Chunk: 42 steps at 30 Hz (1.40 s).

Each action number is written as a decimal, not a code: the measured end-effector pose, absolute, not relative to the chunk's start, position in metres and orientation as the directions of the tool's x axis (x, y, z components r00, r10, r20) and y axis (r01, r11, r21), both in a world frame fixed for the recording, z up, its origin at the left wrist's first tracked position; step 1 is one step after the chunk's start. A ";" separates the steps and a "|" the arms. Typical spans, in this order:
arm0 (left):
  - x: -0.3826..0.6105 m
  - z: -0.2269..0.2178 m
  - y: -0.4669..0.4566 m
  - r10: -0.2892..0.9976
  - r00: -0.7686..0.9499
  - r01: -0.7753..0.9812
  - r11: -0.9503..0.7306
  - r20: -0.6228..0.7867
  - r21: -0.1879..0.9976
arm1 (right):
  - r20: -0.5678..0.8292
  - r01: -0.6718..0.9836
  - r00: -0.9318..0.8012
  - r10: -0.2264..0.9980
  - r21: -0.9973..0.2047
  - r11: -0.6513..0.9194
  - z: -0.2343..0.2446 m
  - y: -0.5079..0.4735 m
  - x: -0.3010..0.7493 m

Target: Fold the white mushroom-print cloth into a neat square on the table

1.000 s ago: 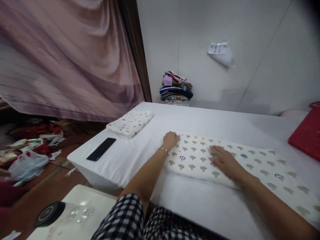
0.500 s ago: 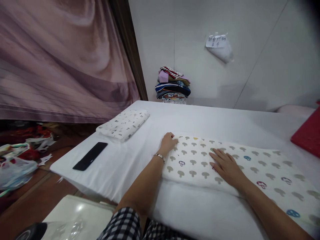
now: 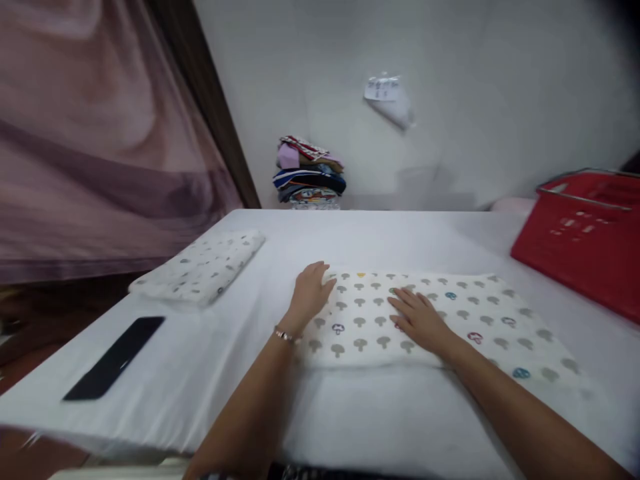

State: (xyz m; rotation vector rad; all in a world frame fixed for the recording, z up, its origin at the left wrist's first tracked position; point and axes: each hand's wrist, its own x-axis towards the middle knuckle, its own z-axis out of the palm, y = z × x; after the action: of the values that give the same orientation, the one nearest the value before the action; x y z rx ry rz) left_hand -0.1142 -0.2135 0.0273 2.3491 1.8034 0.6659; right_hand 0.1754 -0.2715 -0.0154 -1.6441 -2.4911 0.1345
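Note:
A white cloth with a mushroom print [image 3: 370, 323] lies folded into a long strip on the white-covered table [image 3: 390, 420]. My left hand [image 3: 311, 291], with a bracelet at the wrist, rests at the cloth's left end, its fingertips on the far left corner. It is open, fingers stretched forward. My right hand [image 3: 420, 320] lies flat on the middle of the cloth with its fingers apart. To the left, a second folded white cloth with small grey prints [image 3: 200, 270] sits apart from both hands.
A black flat slab [image 3: 115, 358] lies near the table's left edge. At the right stands a red basket with metal handles [image 3: 580, 240]. A stack of folded clothes [image 3: 310, 175] is by the wall at the back. A pink curtain [image 3: 100, 147] hangs on the left.
The view has turned to the right, so more of the red basket shows. Both hands stay at about the same places on the mushroom-print cloth.

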 end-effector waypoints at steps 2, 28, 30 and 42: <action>-0.104 0.026 -0.220 0.916 0.343 0.890 -0.388 0.209 0.239 | 0.061 0.905 -0.385 0.921 -0.171 0.390 -0.010 -0.271 0.173; -0.113 -0.001 -0.253 0.956 0.292 0.956 -0.291 -0.020 0.041 | -0.019 0.968 0.210 0.978 -0.138 -0.211 0.001 -0.305 0.343; -0.111 0.000 -0.253 0.959 0.283 0.959 -0.282 -0.024 0.042 | -0.032 0.966 0.219 0.975 -0.134 -0.222 -0.003 -0.306 0.347; -0.109 0.005 -0.256 0.961 0.272 0.961 -0.269 -0.055 0.066 | 0.005 0.986 0.153 0.988 -0.071 -0.152 0.019 -0.268 0.326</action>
State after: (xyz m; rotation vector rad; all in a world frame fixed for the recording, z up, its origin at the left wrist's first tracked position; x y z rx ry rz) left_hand -0.1092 -0.2558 0.0047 2.4358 1.8449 -0.0065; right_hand 0.3262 -0.2683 0.0191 -2.3404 -2.0073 0.0656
